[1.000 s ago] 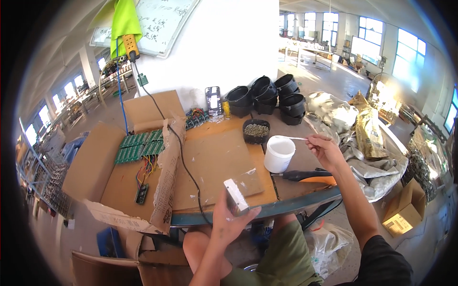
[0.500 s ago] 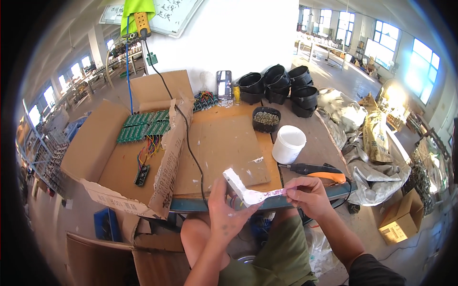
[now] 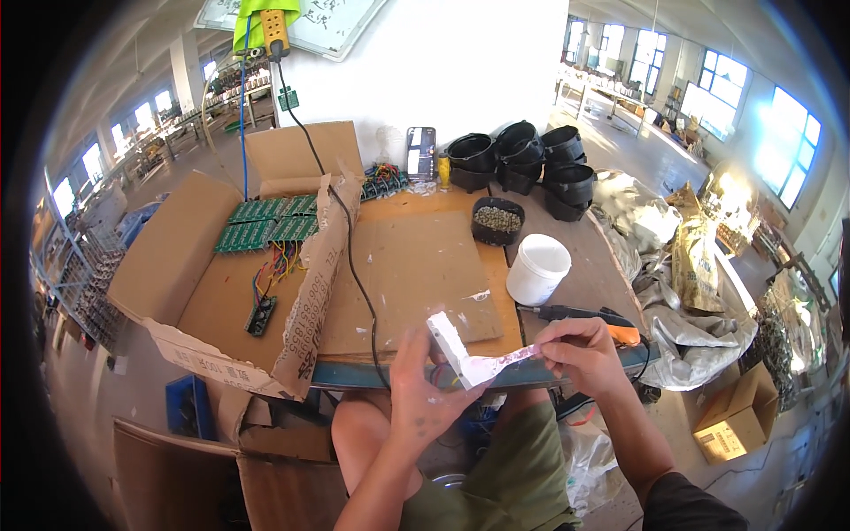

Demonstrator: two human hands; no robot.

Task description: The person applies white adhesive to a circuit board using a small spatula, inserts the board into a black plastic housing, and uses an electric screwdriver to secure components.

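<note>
At the near edge of the worktop (image 3: 407, 207), the left hand (image 3: 423, 394) grips a small block (image 3: 448, 342), its face largely coated white, while the right hand (image 3: 584, 356) pinches a spatula (image 3: 517, 357) at its lower end, spreading apparently unfinished.

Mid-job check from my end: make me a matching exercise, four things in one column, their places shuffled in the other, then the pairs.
Things:
1. white tub
2. flat stick
3. green circuit boards
4. white-coated piece

Places:
A. held in the left hand
B. on the table, nearer the person than the black dish of granules
C. pinched in the right hand
D. inside the open cardboard box

Pairs: 1-B, 2-C, 3-D, 4-A
</note>
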